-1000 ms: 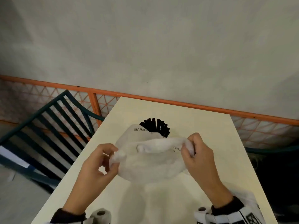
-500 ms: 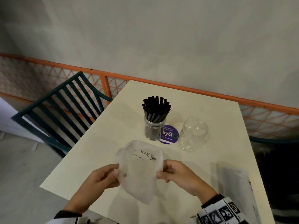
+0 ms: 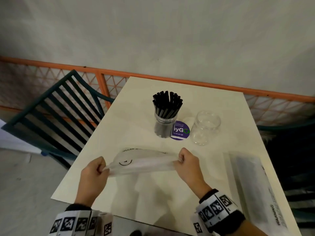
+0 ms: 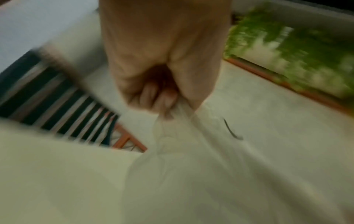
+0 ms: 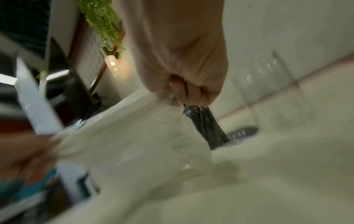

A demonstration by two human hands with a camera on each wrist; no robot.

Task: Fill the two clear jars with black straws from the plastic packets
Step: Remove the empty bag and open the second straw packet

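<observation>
An empty clear plastic packet [image 3: 141, 161] is stretched flat between both hands just above the cream table [image 3: 136, 193]. My left hand [image 3: 100, 167] pinches its left end [image 4: 166, 112], and my right hand [image 3: 179, 159] pinches its right end [image 5: 172, 97]. Behind the packet, one clear jar [image 3: 164, 126] stands packed with black straws [image 3: 167, 103]. To its right stands an empty clear jar [image 3: 205, 127]. Another plastic packet [image 3: 252, 188] lies along the table's right edge. Both wrist views are blurred.
A purple round sticker [image 3: 180, 131] lies between the two jars. A dark green slatted chair [image 3: 56, 113] stands left of the table. An orange mesh fence [image 3: 187, 82] runs behind the table, against a grey wall.
The packet hung bunched between my hands before; now both hands have moved apart and pulled it out flat and wide. The jars, hidden a second ago, are in full view.
</observation>
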